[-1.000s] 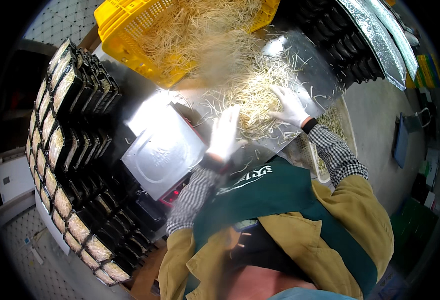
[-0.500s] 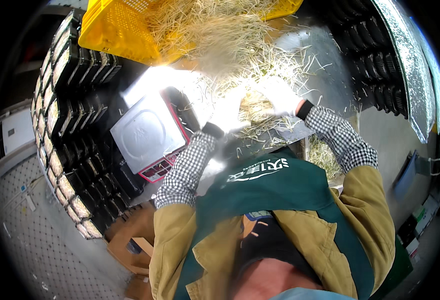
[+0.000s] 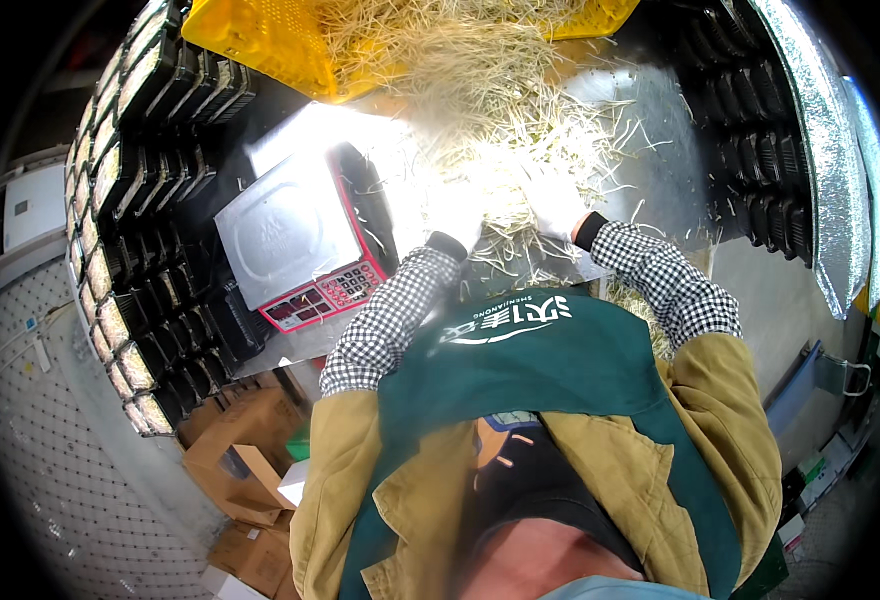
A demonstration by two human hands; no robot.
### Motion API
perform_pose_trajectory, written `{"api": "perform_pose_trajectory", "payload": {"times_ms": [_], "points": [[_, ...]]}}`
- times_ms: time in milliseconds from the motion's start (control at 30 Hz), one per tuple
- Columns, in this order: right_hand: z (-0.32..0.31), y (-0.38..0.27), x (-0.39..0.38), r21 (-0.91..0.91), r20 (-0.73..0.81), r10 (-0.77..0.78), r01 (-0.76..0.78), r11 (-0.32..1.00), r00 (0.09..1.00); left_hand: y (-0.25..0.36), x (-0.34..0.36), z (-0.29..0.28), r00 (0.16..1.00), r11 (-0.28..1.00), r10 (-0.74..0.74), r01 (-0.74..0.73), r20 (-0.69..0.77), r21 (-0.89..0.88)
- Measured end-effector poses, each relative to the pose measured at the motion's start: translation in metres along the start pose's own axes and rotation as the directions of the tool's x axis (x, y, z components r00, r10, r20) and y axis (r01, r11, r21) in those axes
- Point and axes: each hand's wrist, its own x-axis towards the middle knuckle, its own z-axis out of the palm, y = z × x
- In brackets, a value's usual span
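Note:
My left hand (image 3: pixel 457 208), in a white glove, is at the near edge of a loose heap of pale bean sprouts (image 3: pixel 490 95) on the metal table. Just to its right, my right hand (image 3: pixel 558 205), also gloved in white, touches the same sprouts. More sprouts lie between the two hands, and some hang toward the table's near edge. Strong glare washes out both gloves, so the fingers and anything in them cannot be made out. Left of my left hand stands a weighing scale (image 3: pixel 285 230) with a silver plate and red keypad panel.
A yellow perforated crate (image 3: pixel 260 45) spills sprouts at the far side. Stacked black trays (image 3: pixel 160 180) with sprouts rise at the left; more black trays (image 3: pixel 755 150) stand at the right beside silver foil sheeting (image 3: pixel 815 160). Cardboard boxes (image 3: pixel 245 445) sit on the floor, lower left.
The view has shifted, showing more of the boxes and the scale's keypad. Both hands remain at the sprouts' near edge; the brownish clump seen between them is now pale, loose sprouts.

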Motion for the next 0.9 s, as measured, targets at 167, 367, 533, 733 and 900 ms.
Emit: {"api": "perform_pose_trajectory", "payload": {"times_ms": [167, 367, 533, 733, 900], "points": [[-0.011, 0.01, 0.005, 0.125, 0.062, 0.047, -0.054, 0.991, 0.997, -0.011, 0.002, 0.022, 0.997, 0.992, 0.057, -0.063, -0.059, -0.107], [0.011, 0.02, 0.015, 0.1, -0.074, -0.04, 0.047, 0.994, 0.996, -0.008, 0.006, 0.038, 0.97, 0.977, -0.001, -0.051, -0.243, -0.207], [-0.008, 0.04, 0.001, 0.096, 0.025, -0.127, 0.124, 0.988, 0.992, 0.005, -0.002, 0.008, 0.995, 0.97, 0.003, -0.027, -0.097, -0.241], [-0.087, 0.097, 0.002, 0.081, 0.271, 0.165, -0.193, 0.978, 0.948, 0.005, -0.016, -0.005, 0.987, 0.808, -0.154, 0.104, -0.038, -0.579], [-0.09, 0.039, 0.041, 0.422, 0.003, 0.07, -0.064, 0.904, 0.998, 0.018, -0.041, -0.059, 0.984, 0.984, 0.054, -0.024, -0.172, 0.175]]}}
